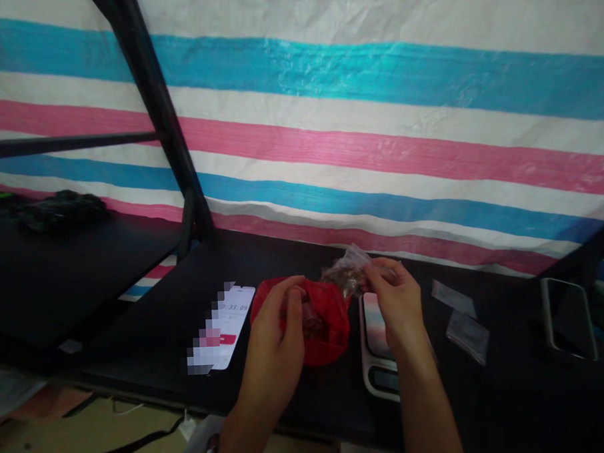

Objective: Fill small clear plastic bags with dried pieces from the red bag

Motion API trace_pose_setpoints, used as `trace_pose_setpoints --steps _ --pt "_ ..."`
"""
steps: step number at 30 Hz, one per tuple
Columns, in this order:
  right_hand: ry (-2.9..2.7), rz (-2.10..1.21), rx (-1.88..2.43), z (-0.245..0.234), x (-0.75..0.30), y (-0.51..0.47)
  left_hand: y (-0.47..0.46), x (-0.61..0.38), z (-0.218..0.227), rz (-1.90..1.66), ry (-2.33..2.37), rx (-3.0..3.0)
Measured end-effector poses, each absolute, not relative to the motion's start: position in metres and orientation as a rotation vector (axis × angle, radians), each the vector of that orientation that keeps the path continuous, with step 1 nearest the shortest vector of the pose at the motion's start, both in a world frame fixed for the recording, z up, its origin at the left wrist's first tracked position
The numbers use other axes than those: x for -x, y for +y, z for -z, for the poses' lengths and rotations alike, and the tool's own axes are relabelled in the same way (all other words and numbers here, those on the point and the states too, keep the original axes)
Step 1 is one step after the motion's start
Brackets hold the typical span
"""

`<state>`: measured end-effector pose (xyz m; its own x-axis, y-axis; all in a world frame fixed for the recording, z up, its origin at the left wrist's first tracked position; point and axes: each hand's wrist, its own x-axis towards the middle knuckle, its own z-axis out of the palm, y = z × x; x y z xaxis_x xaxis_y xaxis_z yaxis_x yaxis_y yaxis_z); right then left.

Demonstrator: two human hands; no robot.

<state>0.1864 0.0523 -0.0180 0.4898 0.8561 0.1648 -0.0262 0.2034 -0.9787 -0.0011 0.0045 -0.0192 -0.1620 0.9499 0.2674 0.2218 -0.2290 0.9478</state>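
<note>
My left hand (pixel 279 327) reaches into a red plastic bag (pixel 331 322) lying on the black table (pixel 151 326), its fingers curled inside the bag on something I cannot make out. My right hand (pixel 392 296) pinches a small clear plastic bag (pixel 347 271) holding brownish bits, lifted just above the red bag. Under my right wrist sits a small white digital scale (pixel 375 357).
A lit phone (pixel 226 326) lies left of the red bag. Two empty clear bags (pixel 461 316) lie right of the scale, and a dark phone (pixel 569 318) farther right. A striped tarp (pixel 377 116) hangs behind; a black frame post (pixel 157 119) stands at left.
</note>
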Motion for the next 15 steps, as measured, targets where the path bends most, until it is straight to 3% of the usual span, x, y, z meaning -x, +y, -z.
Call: trace_pose_setpoints --steps 15 --pt "-0.710 -0.042 2.359 0.046 -0.324 0.005 0.012 0.024 0.016 -1.258 1.493 -1.694"
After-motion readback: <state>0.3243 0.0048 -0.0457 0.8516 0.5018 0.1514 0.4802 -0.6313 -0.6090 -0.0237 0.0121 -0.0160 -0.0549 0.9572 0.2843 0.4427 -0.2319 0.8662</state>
